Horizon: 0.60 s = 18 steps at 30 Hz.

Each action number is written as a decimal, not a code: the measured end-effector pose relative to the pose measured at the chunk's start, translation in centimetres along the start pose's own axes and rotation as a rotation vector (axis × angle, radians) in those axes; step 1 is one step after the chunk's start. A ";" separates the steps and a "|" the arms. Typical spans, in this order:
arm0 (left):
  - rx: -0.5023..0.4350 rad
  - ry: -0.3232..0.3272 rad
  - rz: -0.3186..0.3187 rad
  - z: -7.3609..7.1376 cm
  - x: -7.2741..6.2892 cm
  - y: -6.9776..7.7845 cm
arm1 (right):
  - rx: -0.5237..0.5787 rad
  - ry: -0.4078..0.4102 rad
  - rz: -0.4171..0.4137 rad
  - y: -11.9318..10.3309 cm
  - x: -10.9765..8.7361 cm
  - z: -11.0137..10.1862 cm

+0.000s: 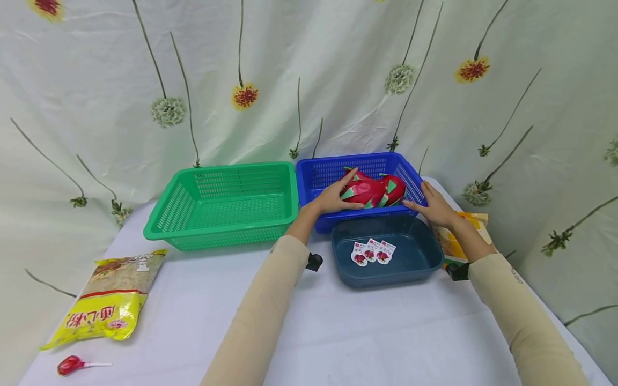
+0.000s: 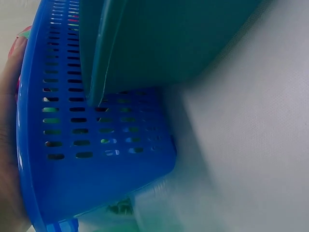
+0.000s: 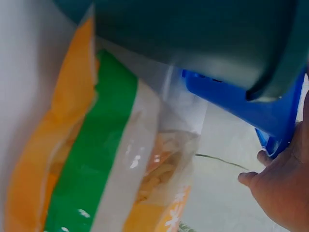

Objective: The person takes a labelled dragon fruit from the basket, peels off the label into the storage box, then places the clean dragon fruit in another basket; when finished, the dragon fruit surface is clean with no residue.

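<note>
Red dragon fruits with green-tipped scales lie together at the right side of the blue basket. My left hand reaches over the front rim and holds the leftmost fruit, thumb in front and fingers on its far side. In the left wrist view, the basket wall hides most of that grip. My right hand grips the basket's front right corner, with the thumb at the front rim and the fingers along the outside of the right rim. In the right wrist view, those fingers are beside the blue rim.
A dark teal tub with several dragon-fruit stickers stands in front of the basket. To the left is a green basket. A yellow pasta bag and a lollipop lie far left; an orange-and-green bag lies right of the tub.
</note>
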<state>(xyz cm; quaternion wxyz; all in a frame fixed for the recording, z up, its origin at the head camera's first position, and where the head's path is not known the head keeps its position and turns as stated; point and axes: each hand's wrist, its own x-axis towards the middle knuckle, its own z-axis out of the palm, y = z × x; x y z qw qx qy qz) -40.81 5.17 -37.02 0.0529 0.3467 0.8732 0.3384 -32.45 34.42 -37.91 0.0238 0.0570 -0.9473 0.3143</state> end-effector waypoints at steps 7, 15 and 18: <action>-0.008 0.024 -0.016 -1.2 -1.2 0.3 | -0.054 0.019 -0.059 -1.7 0.0 -0.4; 0.111 0.131 -0.018 -5.5 -5.6 2.1 | -0.083 0.160 -0.119 -5.3 -1.9 -3.4; 0.163 0.283 -0.026 -8.0 -9.0 3.8 | -0.108 0.278 -0.117 -6.9 -3.3 -4.7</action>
